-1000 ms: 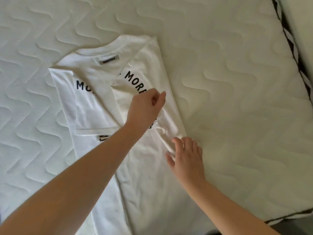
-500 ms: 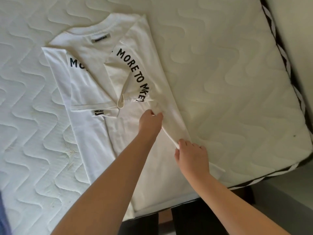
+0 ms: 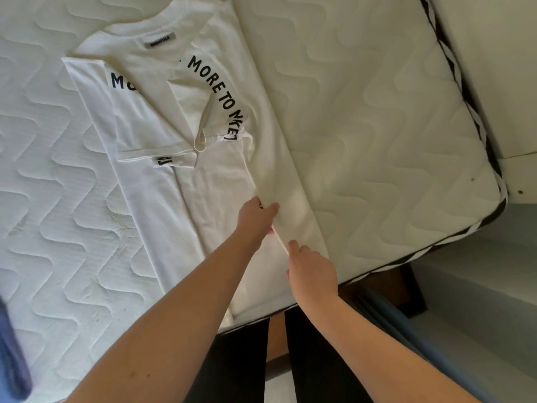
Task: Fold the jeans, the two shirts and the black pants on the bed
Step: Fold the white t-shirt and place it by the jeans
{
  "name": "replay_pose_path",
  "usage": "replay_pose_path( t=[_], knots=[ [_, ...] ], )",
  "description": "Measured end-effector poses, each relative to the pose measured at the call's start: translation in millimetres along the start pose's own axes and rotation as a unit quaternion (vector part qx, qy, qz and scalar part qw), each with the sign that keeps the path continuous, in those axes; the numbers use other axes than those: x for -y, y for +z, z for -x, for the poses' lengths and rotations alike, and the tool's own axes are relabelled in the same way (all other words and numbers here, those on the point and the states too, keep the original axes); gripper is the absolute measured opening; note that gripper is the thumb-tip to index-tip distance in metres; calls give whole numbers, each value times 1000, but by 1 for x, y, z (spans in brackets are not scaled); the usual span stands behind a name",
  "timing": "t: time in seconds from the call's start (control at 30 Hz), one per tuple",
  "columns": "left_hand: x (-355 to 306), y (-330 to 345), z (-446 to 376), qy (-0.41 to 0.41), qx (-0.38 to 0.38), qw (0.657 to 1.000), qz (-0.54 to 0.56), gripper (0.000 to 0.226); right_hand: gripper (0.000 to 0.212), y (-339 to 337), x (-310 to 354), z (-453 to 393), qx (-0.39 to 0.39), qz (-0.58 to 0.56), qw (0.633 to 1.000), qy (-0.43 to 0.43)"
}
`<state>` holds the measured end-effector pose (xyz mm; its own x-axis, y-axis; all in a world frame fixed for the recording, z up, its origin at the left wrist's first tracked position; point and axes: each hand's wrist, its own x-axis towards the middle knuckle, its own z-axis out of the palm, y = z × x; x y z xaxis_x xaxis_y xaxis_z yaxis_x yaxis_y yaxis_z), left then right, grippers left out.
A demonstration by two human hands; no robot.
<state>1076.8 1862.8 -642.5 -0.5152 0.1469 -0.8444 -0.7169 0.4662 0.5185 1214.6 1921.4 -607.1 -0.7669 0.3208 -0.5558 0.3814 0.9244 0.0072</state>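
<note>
White shirt point(image 3: 203, 181) flat on bed point(image 3: 377, 112), left hand point(image 3: 255, 218) and right hand point(image 3: 312, 271) fingers pinching its folded edge

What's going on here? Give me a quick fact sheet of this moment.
garment: white T-shirt with black lettering, both sleeves folded in
surface: quilted mattress
left hand: pinches the folded-over right side edge of the shirt
right hand: grips the same edge, nearer the hem
other: blue fabric at the frame's lower left
</note>
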Motion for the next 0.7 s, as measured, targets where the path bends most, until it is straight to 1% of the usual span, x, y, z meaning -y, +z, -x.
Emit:
replay_pose_path(
  t=[0.07, 0.13, 0.17, 0.2, 0.23, 0.27, 0.3, 0.33, 0.37, 0.4, 0.47, 0.53, 0.57, 0.6, 0.63, 0.7],
  knots=[
    [9, 0, 4, 24, -33, 999, -16, 18, 42, 4, 0, 12, 4, -19, 1000, -6],
    [18, 1, 11, 40, -36, 999, -7, 17, 21, 7, -5, 23, 19, -33, 999, -29],
    [23, 2, 16, 38, -22, 999, 11, 21, 20, 10, -9, 29, 34, -60, 997, -31],
    [27, 3, 22, 30, 2, 999, 28, 27, 27, 12, -12, 36, 37, -99, 993, -48],
    [33, 6, 28, 17, 27, 999, 36, 33, 33, 13, -15, 44, 13, -119, 991, -66],
    [40, 10, 34, 5, 51, 998, 28, 38, 35, 14, -18, 51, -29, -139, 988, -65],
    [48, 14, 39, -7, 70, 997, 16, 39, 33, 21, -23, 56, -74, -158, 983, -59],
    [55, 19, 45, -22, 83, 996, 5, 39, 25, 26, -28, 58, -98, -181, 977, -51],
    [62, 23, 50, -37, 91, 995, 2, 37, 10, 32, -35, 60, -109, -200, 973, -46],
    [67, 26, 54, -48, 93, 995, -1, 34, 17, 36, -42, 60, -103, -212, 971, -28],
    [76, 30, 57, -55, 93, 994, -2, 29, 55, 41, -53, 60, -73, -208, 975, -10],
    [79, 31, 61, -51, 91, 994, 25, 24, 75, 42, -62, 58, -39, -183, 982, -11],
    [79, 31, 63, -51, 88, 994, 45, 24, 78, 43, -65, 56, -22, -182, 983, -11],
    [78, 31, 65, -50, 86, 993, 64, 25, 77, 43, -67, 54, -15, -202, 979, -15],
    [77, 31, 67, -50, 88, 991, 86, 25, 72, 42, -69, 50, -14, -240, 971, -18],
    [72, 33, 73, -55, 98, 986, 126, 24, 54, 38, -73, 43, -9, -325, 945, -11]
  ],
)
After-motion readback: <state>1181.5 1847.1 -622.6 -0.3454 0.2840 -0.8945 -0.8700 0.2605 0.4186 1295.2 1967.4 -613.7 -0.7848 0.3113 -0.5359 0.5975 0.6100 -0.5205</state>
